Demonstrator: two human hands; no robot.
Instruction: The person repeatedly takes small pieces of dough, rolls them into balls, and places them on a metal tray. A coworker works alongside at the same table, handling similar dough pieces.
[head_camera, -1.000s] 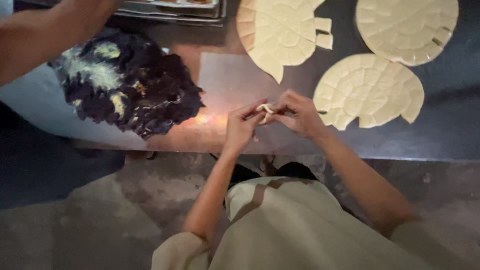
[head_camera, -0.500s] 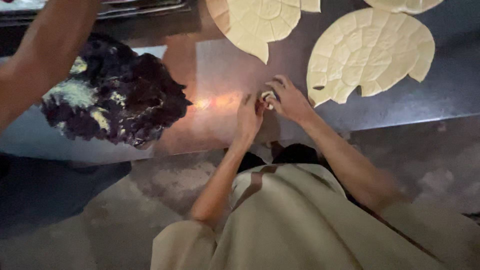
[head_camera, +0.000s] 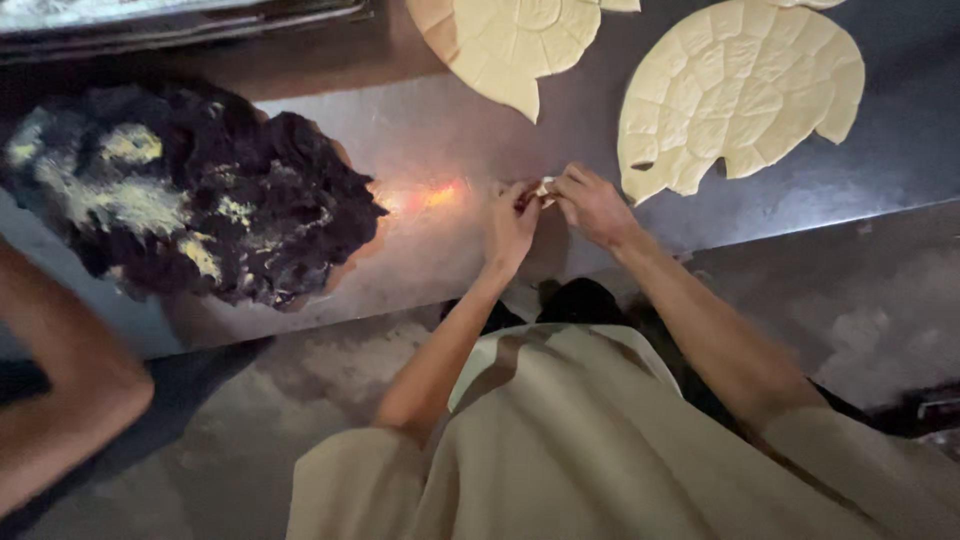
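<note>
Steel-grey and smooth, the work table (head_camera: 420, 130) spans the whole upper part of the view, with an orange glow reflected near its middle. On its left part lies a large dark, lumpy mass (head_camera: 190, 190) flecked with pale yellow patches. Two flat, pale dough sheets rest on the far side of the table: one sheet scored into segments (head_camera: 740, 90) at the right, and a second scored sheet (head_camera: 500, 45) to its left, cut off by the upper edge. A metal tray (head_camera: 180, 25) sits along the far left edge. Another person's bare arm (head_camera: 60, 400) enters at the lower left, well apart from the work.

Both of the person's hands meet over the near edge of the table, just below the right dough sheet. The left hand (head_camera: 510, 220) and the right hand (head_camera: 592, 205) are each curled nearly closed, fingertips pinched together on a small pale dough piece (head_camera: 545, 187) held between them. The piece is mostly covered by the fingers, so its shape cannot be told.
</note>
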